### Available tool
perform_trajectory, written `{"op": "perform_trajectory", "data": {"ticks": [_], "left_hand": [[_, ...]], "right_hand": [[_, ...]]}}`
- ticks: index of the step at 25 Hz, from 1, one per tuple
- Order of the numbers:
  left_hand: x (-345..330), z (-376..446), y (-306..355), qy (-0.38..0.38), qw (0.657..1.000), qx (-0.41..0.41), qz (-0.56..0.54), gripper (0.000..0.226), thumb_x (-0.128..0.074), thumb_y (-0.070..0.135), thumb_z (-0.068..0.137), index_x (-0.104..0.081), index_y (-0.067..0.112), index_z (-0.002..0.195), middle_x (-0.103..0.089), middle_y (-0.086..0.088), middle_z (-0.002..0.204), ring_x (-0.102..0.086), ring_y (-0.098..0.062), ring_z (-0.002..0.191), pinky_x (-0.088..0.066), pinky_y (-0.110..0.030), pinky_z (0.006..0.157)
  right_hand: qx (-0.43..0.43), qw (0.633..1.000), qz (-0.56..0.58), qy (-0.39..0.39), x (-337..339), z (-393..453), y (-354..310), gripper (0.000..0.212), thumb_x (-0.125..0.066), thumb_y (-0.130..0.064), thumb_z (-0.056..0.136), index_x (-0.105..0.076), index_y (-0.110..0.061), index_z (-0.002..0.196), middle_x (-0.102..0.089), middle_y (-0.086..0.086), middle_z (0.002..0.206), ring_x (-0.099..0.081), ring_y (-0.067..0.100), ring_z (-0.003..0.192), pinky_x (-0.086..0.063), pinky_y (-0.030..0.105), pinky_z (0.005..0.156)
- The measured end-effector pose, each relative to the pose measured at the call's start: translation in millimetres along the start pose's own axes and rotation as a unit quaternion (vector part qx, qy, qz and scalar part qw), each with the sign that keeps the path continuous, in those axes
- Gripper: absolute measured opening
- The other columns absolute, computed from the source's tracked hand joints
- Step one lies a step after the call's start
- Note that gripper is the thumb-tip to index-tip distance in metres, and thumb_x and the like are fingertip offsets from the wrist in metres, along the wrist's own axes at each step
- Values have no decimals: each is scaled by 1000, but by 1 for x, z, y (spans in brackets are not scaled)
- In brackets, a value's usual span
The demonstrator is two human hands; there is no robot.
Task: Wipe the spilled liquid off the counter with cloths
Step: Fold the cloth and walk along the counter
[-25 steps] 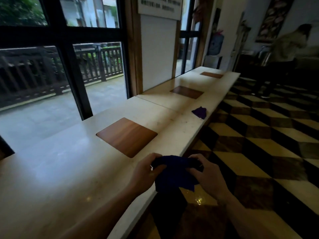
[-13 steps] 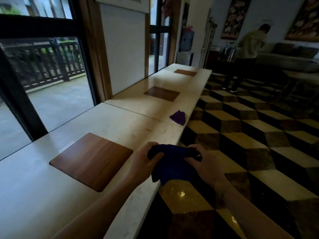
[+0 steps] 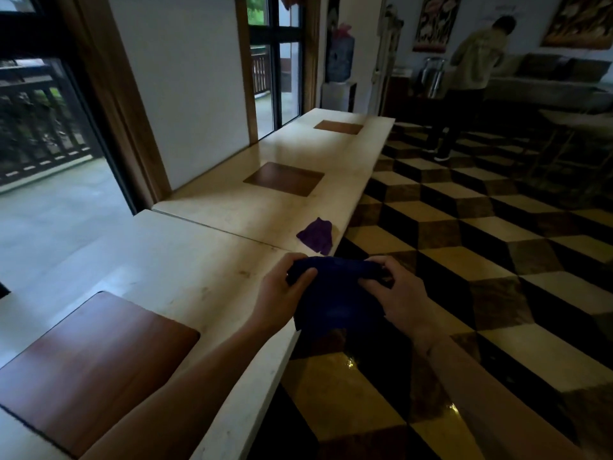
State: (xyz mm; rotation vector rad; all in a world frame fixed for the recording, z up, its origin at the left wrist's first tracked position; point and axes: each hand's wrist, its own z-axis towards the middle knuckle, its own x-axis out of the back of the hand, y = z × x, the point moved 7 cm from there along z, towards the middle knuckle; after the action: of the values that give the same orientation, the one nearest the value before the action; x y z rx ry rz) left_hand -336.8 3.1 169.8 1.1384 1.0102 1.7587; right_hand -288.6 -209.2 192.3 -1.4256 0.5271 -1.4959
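Note:
A dark blue cloth (image 3: 335,297) hangs between both my hands just off the front edge of the long pale counter (image 3: 185,260). My left hand (image 3: 282,293) grips its left end and my right hand (image 3: 394,293) grips its right end. A crumpled purple cloth (image 3: 316,235) lies on the counter near the front edge, a little beyond my hands. No liquid is plainly visible on the dim counter top.
Brown wooden squares (image 3: 89,363) (image 3: 285,178) (image 3: 338,127) are set into the counter. Windows and a white wall panel (image 3: 185,81) run along its left. A checkered floor (image 3: 464,260) lies to the right. A person (image 3: 471,74) stands at the far right back.
The view has moved forward along the counter, bringing the purple cloth closer. Both hands stay gripped on the blue cloth, now stretched a bit wider.

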Motion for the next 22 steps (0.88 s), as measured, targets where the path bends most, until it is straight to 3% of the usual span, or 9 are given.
{"op": "perform_trajectory", "data": {"ticks": [5,8,13,20,22], "left_hand": [[-65,94,6,3,1000,8,22,15,-53,31,99,-58,38,111,-64,12,108,-64,-5,94,-60,-39,79],[-86,141,2,20,1000,7,23,17,-53,31,99,-56,45,109,-64,11,109,-64,-7,95,-60,-39,79],[-94,218,-25,58,997,32,24,14,-52,33,99,-55,43,109,-66,11,106,-66,-7,92,-60,-36,77],[-85,349,-89,65,996,56,1,15,-49,36,101,-54,46,112,-65,13,109,-66,-7,95,-59,-31,76],[-76,391,-107,80,995,63,-16,15,-50,33,101,-55,42,112,-65,11,108,-66,-7,94,-59,-28,74]], "right_hand": [[-21,999,36,-10,52,92,57,27,-66,-25,93,-56,-48,101,-61,-21,101,-60,2,94,-52,18,72],[-13,999,46,-19,68,148,80,22,-65,-27,93,-58,-40,109,-62,-17,105,-61,10,97,-56,32,79],[-2,999,49,-25,58,240,107,22,-64,-28,94,-60,-31,115,-60,-17,109,-58,10,102,-55,41,87],[-4,998,64,-24,19,377,132,22,-60,-25,96,-56,-37,114,-54,-23,108,-54,5,101,-53,34,84],[-10,997,69,-28,4,423,133,22,-59,-24,97,-56,-35,116,-54,-23,108,-55,5,102,-53,25,79]]}}
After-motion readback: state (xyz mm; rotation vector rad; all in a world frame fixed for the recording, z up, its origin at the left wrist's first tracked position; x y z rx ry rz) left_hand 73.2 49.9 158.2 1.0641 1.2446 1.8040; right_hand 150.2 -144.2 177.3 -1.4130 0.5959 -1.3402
